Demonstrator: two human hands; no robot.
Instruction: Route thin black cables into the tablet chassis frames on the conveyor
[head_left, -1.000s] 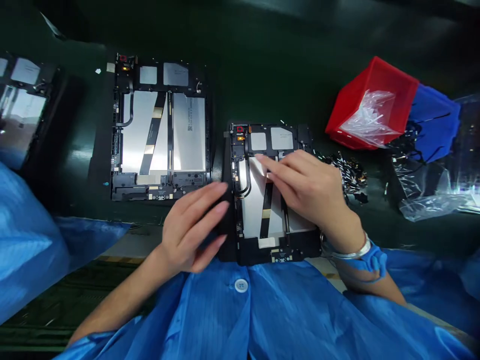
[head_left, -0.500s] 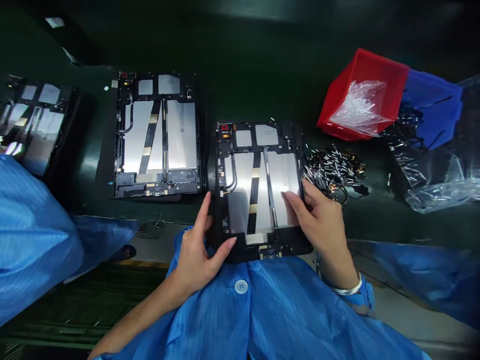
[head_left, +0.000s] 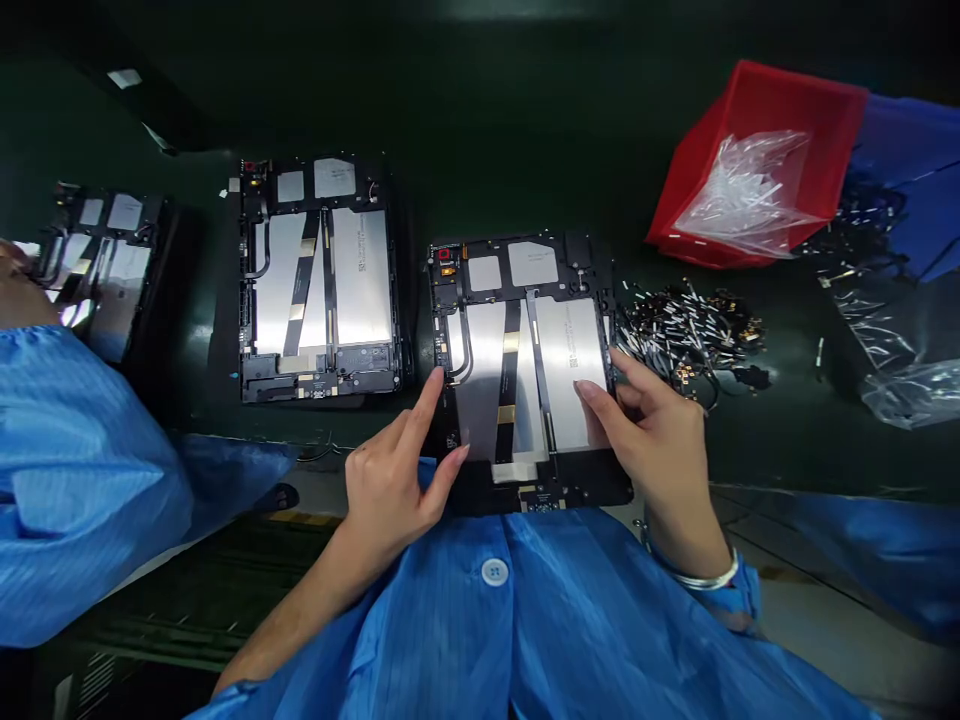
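An opened tablet (head_left: pixel 480 400) with silver battery cells, flat ribbon cables and black frame lies in front of me at the table's near edge. My left hand (head_left: pixel 394 475) is at its left side, index finger on the edge and thumb over the lower left part. My right hand (head_left: pixel 656 420) grips its right edge, thumb on the battery and fingers along the side. A second opened tablet (head_left: pixel 364 280) rests on a stack to the left. Right of my tablet is a pile of small cables (head_left: pixel 686 325).
At the upper right stand a red bin (head_left: pixel 697 150) with clear plastic inside and a blue bin (head_left: pixel 919 140) with dark cables. Clear bags (head_left: pixel 915 395) lie below. Far left, a co-worker's blue sleeve (head_left: pixel 67 480) and hand are near another opened tablet (head_left: pixel 120 280).
The view has shifted slightly, so the bins sit farther right. The co-worker's hand now shows at the far left. My left index finger has moved onto the tablet's left edge.
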